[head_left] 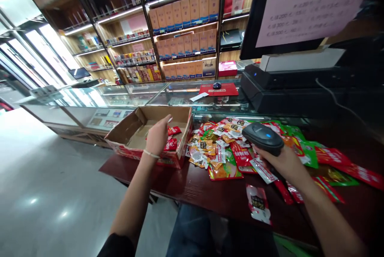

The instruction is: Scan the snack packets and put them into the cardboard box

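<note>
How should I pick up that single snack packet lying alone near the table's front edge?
Pinch the lone packet at its near, lower end, coming from above on your side: it lies flat, clear of the pile, with bare table around it. Use the left hand; the right hand grips the scanner.

A shop, lit shelves [183, 13] of boxed goods, glass display counters [126, 95], till screen [270, 21]

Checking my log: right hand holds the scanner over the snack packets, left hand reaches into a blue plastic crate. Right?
No: the head view shows the left hand reaching into a cardboard box, not a blue crate. The right hand holds the scanner over the snack packets.
</note>
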A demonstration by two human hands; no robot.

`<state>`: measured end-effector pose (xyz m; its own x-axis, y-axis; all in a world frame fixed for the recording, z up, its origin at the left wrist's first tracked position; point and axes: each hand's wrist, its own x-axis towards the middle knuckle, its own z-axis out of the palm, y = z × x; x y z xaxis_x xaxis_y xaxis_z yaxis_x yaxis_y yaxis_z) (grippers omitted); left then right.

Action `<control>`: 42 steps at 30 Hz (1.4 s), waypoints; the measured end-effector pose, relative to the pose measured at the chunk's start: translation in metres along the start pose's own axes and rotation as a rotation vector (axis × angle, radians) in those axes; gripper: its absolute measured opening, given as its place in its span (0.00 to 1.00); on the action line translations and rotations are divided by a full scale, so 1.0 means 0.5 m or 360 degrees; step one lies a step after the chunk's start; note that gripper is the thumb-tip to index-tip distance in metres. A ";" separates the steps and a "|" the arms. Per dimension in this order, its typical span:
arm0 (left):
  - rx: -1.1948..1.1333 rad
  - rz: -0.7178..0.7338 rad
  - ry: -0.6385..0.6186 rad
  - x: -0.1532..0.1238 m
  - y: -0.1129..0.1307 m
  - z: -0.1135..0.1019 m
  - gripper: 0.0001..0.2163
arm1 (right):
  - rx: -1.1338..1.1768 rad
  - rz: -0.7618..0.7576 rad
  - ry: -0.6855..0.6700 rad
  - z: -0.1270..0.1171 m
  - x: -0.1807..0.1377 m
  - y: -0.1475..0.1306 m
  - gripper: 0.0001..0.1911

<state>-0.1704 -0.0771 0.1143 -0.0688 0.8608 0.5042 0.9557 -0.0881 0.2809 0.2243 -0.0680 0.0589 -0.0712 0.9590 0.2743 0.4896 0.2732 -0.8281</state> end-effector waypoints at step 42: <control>-0.1418 0.0455 -0.0936 -0.232 0.306 0.212 0.09 | 0.0026 0.0405 0.0132 -0.092 -0.225 0.006 0.19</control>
<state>0.0142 -0.1372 0.0123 0.4946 0.8342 0.2438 0.3499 -0.4479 0.8228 0.2739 -0.1783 0.0480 0.1245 0.9877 0.0946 0.4684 0.0256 -0.8831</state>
